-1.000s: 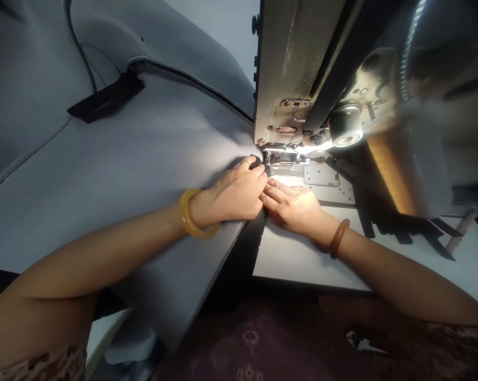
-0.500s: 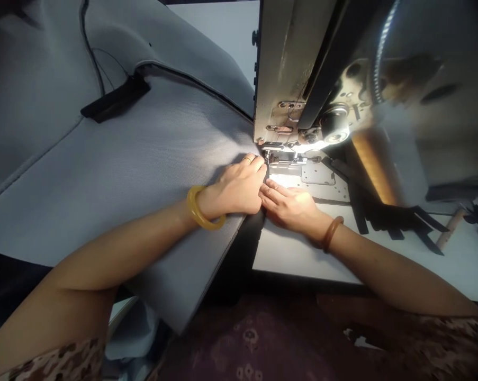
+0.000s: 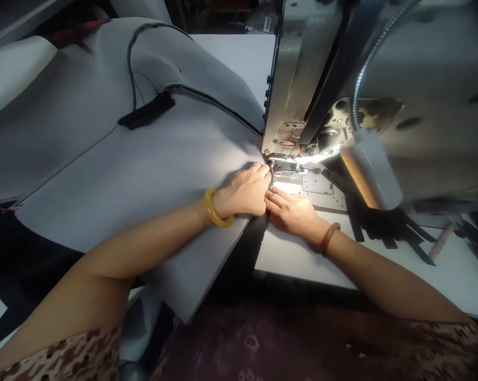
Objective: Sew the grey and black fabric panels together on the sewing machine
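Note:
Grey fabric (image 3: 175, 153) with dark seams runs under the sewing machine's needle area. My left hand (image 3: 249, 188), with a yellow bangle at its wrist, is closed on the fabric's right edge, just in front of the presser foot (image 3: 272, 165). A black strip (image 3: 249, 246) lies along that edge and hangs toward me. Close beside the left hand, my right hand (image 3: 290, 210) holds its fingers together at the strip, fingertips at the edge; its thumb is hidden. The sewing machine (image 3: 302, 69) stands over both hands, its lamp lighting the needle plate (image 3: 322, 185).
Several black strips (image 3: 381, 227) lie right of the needle plate on the white table (image 3: 302, 254). A white lamp housing (image 3: 377, 172) hangs from a flexible cable near the machine arm. More white table surface (image 3: 234, 58) shows behind the fabric.
The view has shifted, so the fabric, machine head and my left hand appear a little farther right and lower. Both hands keep their places by the presser foot.

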The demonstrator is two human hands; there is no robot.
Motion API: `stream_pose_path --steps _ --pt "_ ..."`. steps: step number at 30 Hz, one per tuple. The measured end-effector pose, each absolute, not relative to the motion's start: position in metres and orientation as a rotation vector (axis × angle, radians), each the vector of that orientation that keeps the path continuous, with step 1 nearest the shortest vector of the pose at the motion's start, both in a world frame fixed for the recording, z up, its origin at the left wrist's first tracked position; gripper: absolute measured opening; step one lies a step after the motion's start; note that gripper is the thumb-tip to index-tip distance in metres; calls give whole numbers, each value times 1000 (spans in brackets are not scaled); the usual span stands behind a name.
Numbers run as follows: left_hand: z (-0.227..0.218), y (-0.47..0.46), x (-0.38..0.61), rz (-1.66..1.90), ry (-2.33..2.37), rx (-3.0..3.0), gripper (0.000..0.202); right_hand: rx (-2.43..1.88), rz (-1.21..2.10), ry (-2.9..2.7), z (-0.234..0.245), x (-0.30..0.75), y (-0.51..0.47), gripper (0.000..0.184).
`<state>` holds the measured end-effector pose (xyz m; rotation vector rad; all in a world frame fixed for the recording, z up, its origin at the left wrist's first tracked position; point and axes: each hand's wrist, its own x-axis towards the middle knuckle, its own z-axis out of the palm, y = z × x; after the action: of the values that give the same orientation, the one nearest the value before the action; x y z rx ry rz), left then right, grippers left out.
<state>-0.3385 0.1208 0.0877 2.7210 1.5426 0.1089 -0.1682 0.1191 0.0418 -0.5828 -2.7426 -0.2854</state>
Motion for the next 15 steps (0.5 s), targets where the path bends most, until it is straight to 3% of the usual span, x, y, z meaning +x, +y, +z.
stream_pose_path --steps 15 --pt "87 123 -337 134 1550 2701 26 -624 -188 -2748 40 -167 125 34"
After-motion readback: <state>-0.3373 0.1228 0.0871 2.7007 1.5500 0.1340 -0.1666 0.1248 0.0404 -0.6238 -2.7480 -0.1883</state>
